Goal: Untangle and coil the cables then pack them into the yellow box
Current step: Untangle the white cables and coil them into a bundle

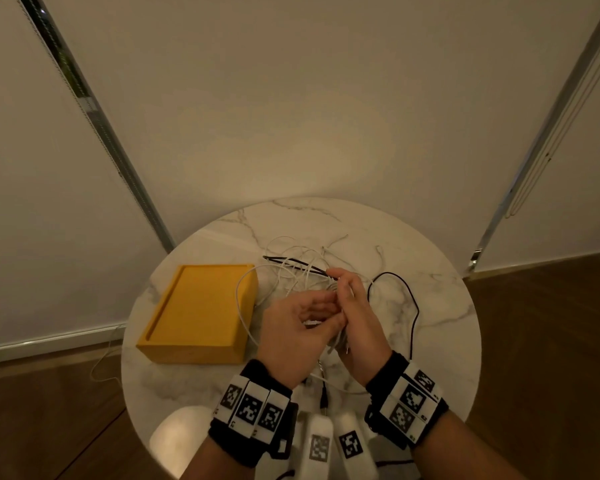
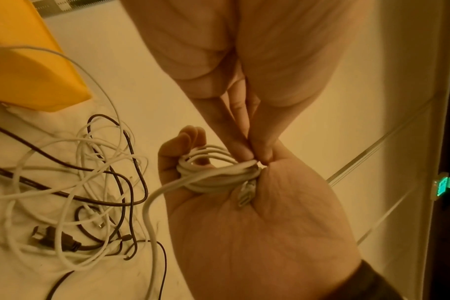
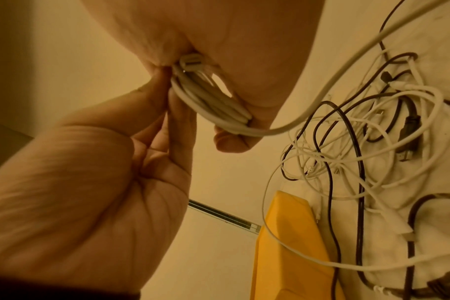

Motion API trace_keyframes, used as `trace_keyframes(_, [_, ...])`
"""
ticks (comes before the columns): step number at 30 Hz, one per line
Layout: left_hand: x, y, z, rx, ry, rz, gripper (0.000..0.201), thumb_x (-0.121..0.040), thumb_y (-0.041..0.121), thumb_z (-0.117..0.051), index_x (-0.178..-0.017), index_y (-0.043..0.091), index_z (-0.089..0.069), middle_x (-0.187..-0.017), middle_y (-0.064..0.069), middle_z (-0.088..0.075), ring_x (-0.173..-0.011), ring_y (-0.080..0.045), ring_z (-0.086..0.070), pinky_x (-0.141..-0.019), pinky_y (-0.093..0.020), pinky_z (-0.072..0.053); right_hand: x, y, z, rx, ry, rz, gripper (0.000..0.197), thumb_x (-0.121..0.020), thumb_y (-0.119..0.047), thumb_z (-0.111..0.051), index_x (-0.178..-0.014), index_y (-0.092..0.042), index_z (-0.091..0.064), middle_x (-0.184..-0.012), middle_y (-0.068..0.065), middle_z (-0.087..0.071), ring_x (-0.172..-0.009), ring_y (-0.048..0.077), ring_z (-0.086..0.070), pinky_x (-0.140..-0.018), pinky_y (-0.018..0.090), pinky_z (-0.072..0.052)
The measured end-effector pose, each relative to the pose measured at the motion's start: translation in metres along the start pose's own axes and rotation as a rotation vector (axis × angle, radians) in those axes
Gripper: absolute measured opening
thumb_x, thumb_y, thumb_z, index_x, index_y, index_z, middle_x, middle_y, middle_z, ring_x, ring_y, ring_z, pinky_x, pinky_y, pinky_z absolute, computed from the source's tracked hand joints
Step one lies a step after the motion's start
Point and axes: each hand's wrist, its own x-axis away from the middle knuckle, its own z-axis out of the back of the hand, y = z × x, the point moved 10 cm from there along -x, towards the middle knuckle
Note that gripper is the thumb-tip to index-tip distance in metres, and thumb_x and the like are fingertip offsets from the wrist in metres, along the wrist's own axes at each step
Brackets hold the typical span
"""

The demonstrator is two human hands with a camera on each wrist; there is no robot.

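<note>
My right hand holds a small coil of white cable wound round its fingers, with a plug end tucked against the palm. My left hand pinches the coil at its near side between thumb and fingertips. The coil's free length trails down to the tangle of white and black cables on the table and loops over the corner of the yellow box. The box lies left of my hands. In the head view the coil is mostly hidden between the hands.
The round marble table stands against pale blinds, with wooden floor around it. A black cable curves along the table to the right of my hands. White tagged devices sit at the near edge. A thin wire lies on the floor at the left.
</note>
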Motion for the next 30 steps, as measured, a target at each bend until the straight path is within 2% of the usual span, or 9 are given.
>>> trace_keyframes(5, [0.001,0.008,-0.004,-0.05,-0.018,-0.067,0.025,-0.081,0.01,-0.077,-0.099,0.028,-0.078,-0.083,0.009,-0.074,-0.082,-0.013,-0.07,-0.077,-0.042,-0.06,0.0,0.005,0.001,-0.14,0.029,-0.097,0.034,-0.09,-0.036,-0.059,-0.115,-0.013,-0.063,-0.084,0.007,-0.073,-0.079,0.019,-0.073,-0.069,0.033,-0.059])
trace_keyframes(8, [0.001,0.003,0.001,-0.106,0.013,-0.09,0.016,-0.074,0.029,-0.077,-0.09,0.029,-0.078,-0.081,0.01,-0.068,-0.082,-0.016,-0.064,-0.073,-0.045,-0.058,0.0,0.006,0.004,-0.176,0.05,-0.121,0.026,-0.095,-0.025,-0.061,-0.111,-0.006,-0.067,-0.084,0.007,-0.071,-0.077,0.017,-0.072,-0.064,0.031,-0.059])
trace_keyframes(11, [0.001,-0.001,0.004,-0.151,0.014,-0.096,0.022,-0.069,0.042,-0.075,-0.087,0.03,-0.076,-0.082,0.012,-0.064,-0.076,-0.015,-0.06,-0.068,-0.044,-0.056,-0.003,0.002,0.012,-0.156,0.086,-0.108,0.028,-0.093,-0.013,-0.063,-0.118,-0.002,-0.063,-0.083,0.009,-0.066,-0.071,0.019,-0.065,-0.061,0.03,-0.057])
trace_keyframes(14, [0.001,-0.005,0.003,-0.144,-0.023,-0.087,0.021,-0.072,0.032,-0.084,-0.091,0.037,-0.077,-0.086,0.011,-0.065,-0.073,-0.014,-0.058,-0.064,-0.038,-0.056,-0.007,0.001,0.019,-0.133,0.094,-0.111,0.02,-0.099,-0.004,-0.054,-0.116,-0.001,-0.065,-0.08,0.011,-0.062,-0.07,0.02,-0.059,-0.062,0.029,-0.054])
trace_keyframes(18, [0.003,-0.005,-0.006,-0.147,-0.067,-0.098,0.025,-0.073,0.025,-0.083,-0.096,0.032,-0.077,-0.091,0.01,-0.068,-0.081,-0.013,-0.064,-0.067,-0.027,-0.053,-0.005,0.006,0.017,-0.119,0.105,-0.134,0.023,-0.102,-0.012,-0.053,-0.117,0.001,-0.066,-0.08,0.011,-0.059,-0.063,0.019,-0.057,-0.055,0.027,-0.053])
trace_keyframes(21, [0.004,-0.008,-0.011,-0.147,-0.129,-0.068,0.028,-0.073,0.023,-0.084,-0.098,0.032,-0.077,-0.084,0.008,-0.07,-0.074,-0.011,-0.062,-0.062,-0.028,-0.051,-0.005,0.005,0.017,-0.139,0.113,-0.134,0.021,-0.101,-0.019,-0.057,-0.115,-0.006,-0.066,-0.079,0.009,-0.058,-0.059,0.019,-0.054,-0.049,0.028,-0.05])
trace_keyframes(23, [0.004,-0.014,-0.016,-0.164,-0.172,-0.028,0.024,-0.076,0.019,-0.083,-0.097,0.029,-0.078,-0.079,0.009,-0.07,-0.068,-0.006,-0.061,-0.063,-0.024,-0.05,-0.006,0.004,0.018,-0.155,0.106,-0.115,0.022,-0.1,-0.022,-0.058,-0.121,-0.016,-0.063,-0.08,0.009,-0.057,-0.061,0.017,-0.052,-0.051,0.029,-0.048])
trace_keyframes(26, [0.006,-0.014,-0.02,-0.087,-0.187,-0.005,0.017,-0.083,0.01,-0.077,-0.095,0.022,-0.078,-0.081,0.007,-0.075,-0.075,-0.01,-0.071,-0.071,-0.032,-0.058,-0.008,0.001,0.019,-0.188,0.089,-0.079,0.034,-0.093,-0.029,-0.064,-0.127,-0.034,-0.059,-0.078,0.008,-0.058,-0.065,0.018,-0.053,-0.059,0.031,-0.045])
trace_keyframes(30, [0.006,-0.01,-0.013,0.004,-0.113,0.017,0.019,-0.083,0.003,-0.076,-0.092,0.02,-0.079,-0.08,-0.001,-0.077,-0.075,-0.024,-0.073,-0.071,-0.042,-0.061,-0.009,0.001,0.02,-0.176,0.085,-0.086,0.037,-0.083,-0.039,-0.068,-0.116,-0.024,-0.06,-0.078,0.007,-0.059,-0.07,0.017,-0.058,-0.061,0.031,-0.046])
